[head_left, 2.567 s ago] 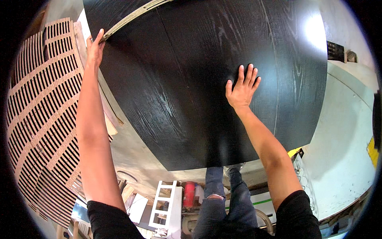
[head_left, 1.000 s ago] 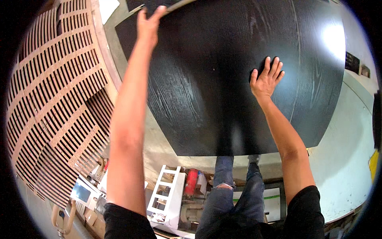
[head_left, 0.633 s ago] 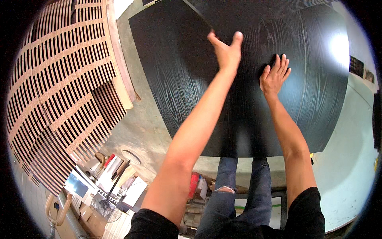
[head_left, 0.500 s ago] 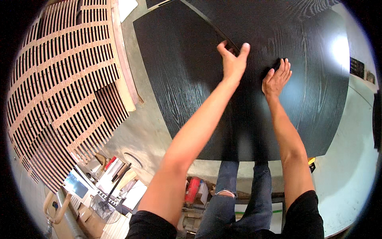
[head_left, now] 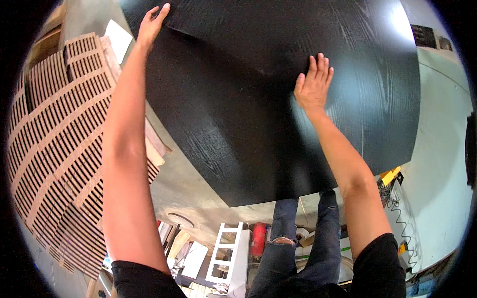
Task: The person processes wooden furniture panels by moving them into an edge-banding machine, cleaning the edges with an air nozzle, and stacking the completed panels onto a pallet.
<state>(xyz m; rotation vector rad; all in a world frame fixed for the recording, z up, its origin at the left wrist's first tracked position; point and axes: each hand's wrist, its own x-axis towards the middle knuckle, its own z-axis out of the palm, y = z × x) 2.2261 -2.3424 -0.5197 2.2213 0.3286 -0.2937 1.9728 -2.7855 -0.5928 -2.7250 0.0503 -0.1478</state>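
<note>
A large black wood-grain panel [head_left: 278, 149] lies flat in front of me, its near edge above my legs. My left hand [head_left: 154, 25] is reached out to the panel's far left side, thumb and fingers apart, with nothing seen between them. Beside it a faint dark line, like an edge or a shadow, runs over the black surface toward the middle; I cannot tell which. My right hand [head_left: 314, 87] rests palm down on the panel, right of the middle, its fingers stretched out.
Slatted wooden boards [head_left: 64, 139] are stacked on the left, with a white sheet [head_left: 118, 40] beyond. Below are a red cylinder [head_left: 258, 239], a white frame [head_left: 226, 251] and assorted scraps. A coiled black cable [head_left: 397, 213] hangs by the pale surface [head_left: 439, 149] on the right.
My left hand has moved from the middle, where it was at a thin edge, to the far left. My right hand has shifted slightly left. The panel appears turned and shifted in view.
</note>
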